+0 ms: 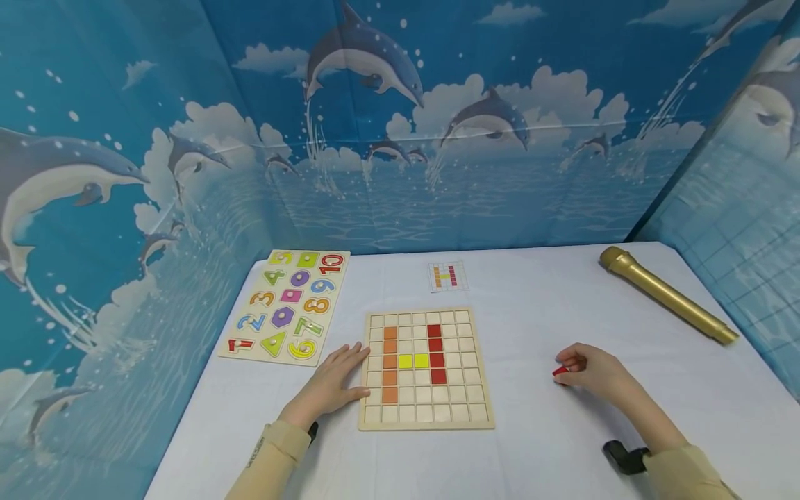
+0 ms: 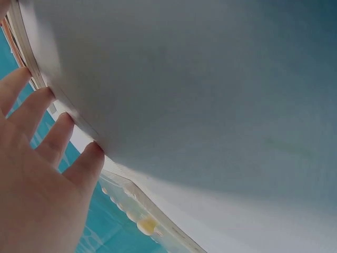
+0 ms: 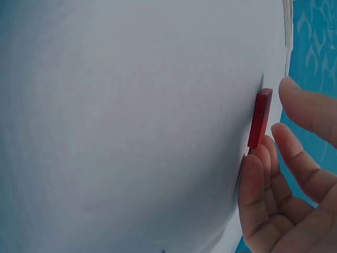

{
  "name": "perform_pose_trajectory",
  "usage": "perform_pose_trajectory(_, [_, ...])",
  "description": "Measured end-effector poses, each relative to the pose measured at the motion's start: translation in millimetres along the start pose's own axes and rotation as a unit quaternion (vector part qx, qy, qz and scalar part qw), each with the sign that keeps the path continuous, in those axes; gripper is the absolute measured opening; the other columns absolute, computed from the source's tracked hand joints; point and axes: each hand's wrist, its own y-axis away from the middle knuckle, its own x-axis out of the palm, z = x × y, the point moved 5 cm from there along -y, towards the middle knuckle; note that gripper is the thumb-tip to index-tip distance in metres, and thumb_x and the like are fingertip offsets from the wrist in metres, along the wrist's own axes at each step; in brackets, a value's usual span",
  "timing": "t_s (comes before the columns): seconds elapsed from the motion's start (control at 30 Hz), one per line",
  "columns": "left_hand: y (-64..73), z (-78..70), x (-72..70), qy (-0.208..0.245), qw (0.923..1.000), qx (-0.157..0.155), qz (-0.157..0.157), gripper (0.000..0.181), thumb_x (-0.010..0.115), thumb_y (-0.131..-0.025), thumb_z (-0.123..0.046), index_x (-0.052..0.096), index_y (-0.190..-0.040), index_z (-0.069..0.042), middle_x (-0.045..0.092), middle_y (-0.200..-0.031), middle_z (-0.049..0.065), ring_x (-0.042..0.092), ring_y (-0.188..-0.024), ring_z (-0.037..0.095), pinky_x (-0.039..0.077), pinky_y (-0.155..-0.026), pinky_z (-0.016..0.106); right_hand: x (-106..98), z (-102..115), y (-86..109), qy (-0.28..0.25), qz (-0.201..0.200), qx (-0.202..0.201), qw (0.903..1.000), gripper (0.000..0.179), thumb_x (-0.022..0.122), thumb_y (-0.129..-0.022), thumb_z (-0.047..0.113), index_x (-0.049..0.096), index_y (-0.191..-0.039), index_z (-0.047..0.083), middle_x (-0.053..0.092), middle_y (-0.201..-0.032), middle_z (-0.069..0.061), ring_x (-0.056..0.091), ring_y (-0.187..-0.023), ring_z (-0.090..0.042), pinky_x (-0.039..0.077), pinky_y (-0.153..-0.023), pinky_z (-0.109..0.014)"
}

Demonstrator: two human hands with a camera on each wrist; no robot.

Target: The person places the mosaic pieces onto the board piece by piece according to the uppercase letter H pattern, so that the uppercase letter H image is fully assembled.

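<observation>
A square wooden grid board (image 1: 423,414) lies in the middle of the table. Set in it are a column of orange tiles (image 1: 390,361), two yellow tiles (image 1: 414,361) and a column of red tiles (image 1: 435,354). My left hand (image 1: 331,382) rests at the board's left edge, fingers spread and thumb touching the rim; its fingers also show in the left wrist view. Well right of the board, my right hand (image 1: 594,371) holds a small red tile (image 3: 260,118) at its curled fingertips, close over the tablecloth. In the right wrist view the tile appears edge-on, beside the fingers and below the thumb tip.
A number-and-shape puzzle board (image 1: 284,305) lies at the back left. Behind the grid board is a small card (image 1: 448,276) printed with a coloured grid pattern. A gold microphone (image 1: 669,295) lies at the back right. Dolphin-print cloth (image 1: 400,194) hangs around the white-covered table.
</observation>
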Motion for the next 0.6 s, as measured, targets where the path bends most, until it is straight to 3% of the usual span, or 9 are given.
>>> perform_pose_trajectory(0.6, [-0.2, 0.4, 0.4, -0.004, 1.0, -0.003, -0.001, 0.075, 0.076, -0.085, -0.03, 0.042, -0.15, -0.013, 0.034, -0.16, 0.011, 0.026, -0.148, 0.037, 0.026, -0.12, 0.058, 5.2, 3.0, -3.5, 0.027, 0.007, 0.012, 0.9996, 0.03, 0.078, -0.082, 0.013, 0.062, -0.103, 0.0, 0.058, -0.087, -0.006, 0.052, -0.082, -0.021, 0.045, -0.067, -0.031])
